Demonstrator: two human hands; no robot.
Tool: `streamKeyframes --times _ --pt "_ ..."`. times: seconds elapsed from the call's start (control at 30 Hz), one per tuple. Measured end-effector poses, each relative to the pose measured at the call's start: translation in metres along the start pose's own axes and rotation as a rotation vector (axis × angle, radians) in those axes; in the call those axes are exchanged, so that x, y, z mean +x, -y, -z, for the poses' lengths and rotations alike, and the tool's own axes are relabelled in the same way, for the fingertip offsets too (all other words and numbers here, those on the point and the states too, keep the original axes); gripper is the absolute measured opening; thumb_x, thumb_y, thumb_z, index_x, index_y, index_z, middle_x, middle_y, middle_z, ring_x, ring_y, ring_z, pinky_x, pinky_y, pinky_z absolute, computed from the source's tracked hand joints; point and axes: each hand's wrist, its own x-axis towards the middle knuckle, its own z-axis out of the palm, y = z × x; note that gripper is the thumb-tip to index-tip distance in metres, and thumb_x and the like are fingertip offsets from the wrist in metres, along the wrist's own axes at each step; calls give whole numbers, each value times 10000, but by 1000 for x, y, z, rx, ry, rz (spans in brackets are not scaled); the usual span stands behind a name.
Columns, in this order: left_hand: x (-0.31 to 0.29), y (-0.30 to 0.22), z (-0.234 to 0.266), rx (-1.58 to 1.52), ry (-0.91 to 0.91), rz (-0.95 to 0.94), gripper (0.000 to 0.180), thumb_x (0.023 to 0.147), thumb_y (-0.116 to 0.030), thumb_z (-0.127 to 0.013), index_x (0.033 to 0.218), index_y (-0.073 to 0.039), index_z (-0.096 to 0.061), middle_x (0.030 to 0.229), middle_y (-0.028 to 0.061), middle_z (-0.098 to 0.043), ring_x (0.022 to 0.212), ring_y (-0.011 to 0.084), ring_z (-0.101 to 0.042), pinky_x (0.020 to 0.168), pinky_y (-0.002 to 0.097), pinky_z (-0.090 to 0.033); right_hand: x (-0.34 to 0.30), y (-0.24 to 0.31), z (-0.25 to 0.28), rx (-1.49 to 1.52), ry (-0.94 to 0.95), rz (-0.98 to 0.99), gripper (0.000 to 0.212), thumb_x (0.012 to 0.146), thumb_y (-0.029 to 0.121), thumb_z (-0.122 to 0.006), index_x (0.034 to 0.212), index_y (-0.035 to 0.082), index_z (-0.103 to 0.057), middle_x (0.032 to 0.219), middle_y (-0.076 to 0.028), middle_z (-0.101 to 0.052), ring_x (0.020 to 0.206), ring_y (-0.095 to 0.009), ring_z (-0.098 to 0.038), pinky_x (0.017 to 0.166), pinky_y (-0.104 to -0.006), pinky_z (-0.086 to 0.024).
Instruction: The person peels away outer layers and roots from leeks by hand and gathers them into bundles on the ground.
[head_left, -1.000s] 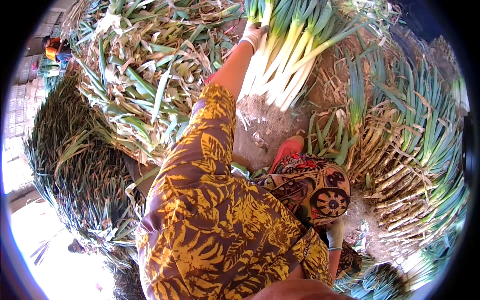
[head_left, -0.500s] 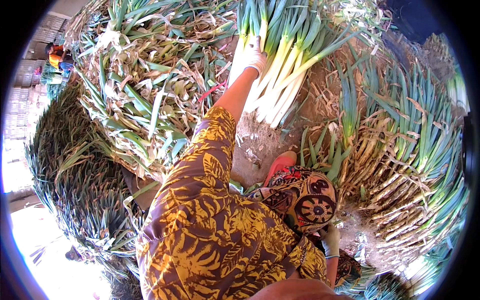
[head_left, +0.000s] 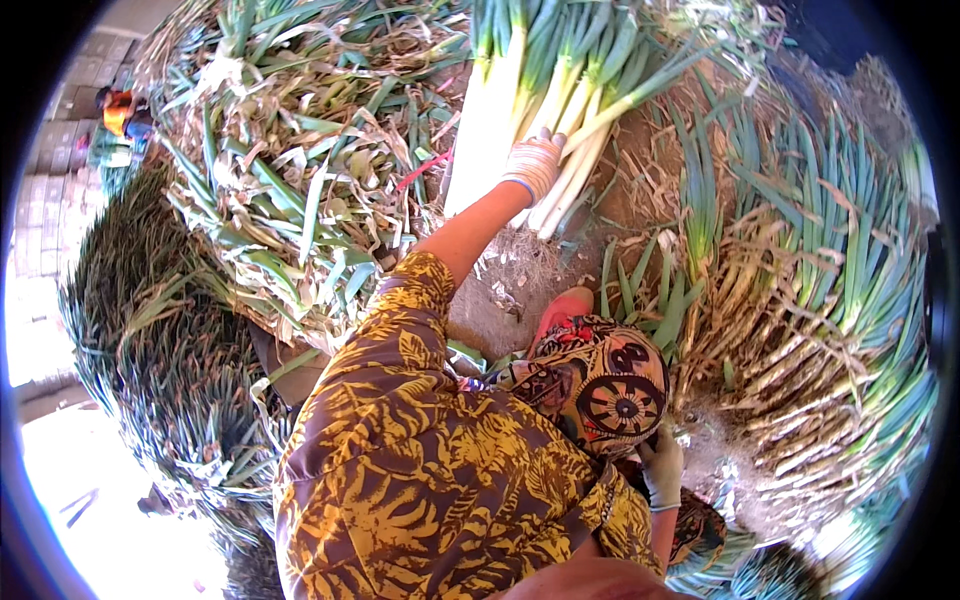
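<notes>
A bundle of large green onions (head_left: 560,85) lies on the ground at the far middle, its white stalks and roots toward me and its green leaves pointing away. My left hand (head_left: 535,165), in a striped pale glove, rests over the white stalks near their root ends, with fingers stretched out along them. My right hand (head_left: 662,468), in a light glove, is beside my bent knee in patterned cloth (head_left: 620,395). Its fingers are mostly hidden against the knee, so whether they hold anything does not show.
Stripped leaves and husks (head_left: 290,170) are heaped at the left. Beyond them stands a large dark-green stack of onions (head_left: 160,340). Untrimmed green onions (head_left: 800,340) lie in a wide row at the right. A person in orange (head_left: 117,110) is at the far left.
My left hand has moved down the stalks toward the root ends and slightly right. The right hand stays beside the knee.
</notes>
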Motion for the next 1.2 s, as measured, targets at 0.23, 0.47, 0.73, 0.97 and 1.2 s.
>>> streamKeyframes --times 0.23,0.47,0.73,0.97,1.2 --pt "-10 10 49 -551 -417 -134 556 834 -110 -689 1346 -72 -476 1114 193 -603 870 296 -655 736 402 -543 -4 2 -3 17 9 21 219 785 154 -728 845 12 -571 752 -163 -629 717 -376 -613 633 -426 -474" --pt "-25 68 153 -1276 -325 104 500 913 -71 -637 1374 -67 -442 1016 73 -630 737 107 -587 603 245 -527 -2 -2 -5 -9 26 -15 209 784 152 -732 821 14 -579 744 -153 -634 699 -355 -614 627 -420 -475" --pt "0 141 58 -1636 -331 272 518 882 -40 -660 1368 -31 -483 1083 83 -642 881 175 -627 727 305 -578 -2 -27 -13 6 36 15 239 786 147 -720 973 23 -638 804 -167 -665 743 -375 -634 646 -431 -492" --pt "-2 194 -58 -1107 -203 308 605 802 -212 -739 1330 2 -535 1401 195 -509 1261 289 -520 1085 350 -380 -3 -28 -7 -18 38 4 285 823 192 -699 1043 23 -635 783 -187 -650 683 -352 -619 613 -424 -463" --pt "-11 153 -9 -254 -65 274 637 758 -332 -746 1290 -47 -542 1310 254 -513 1193 389 -537 1034 448 -426 -2 -37 -17 34 45 24 326 824 220 -704 1088 39 -642 788 -183 -655 678 -342 -618 615 -417 -464"
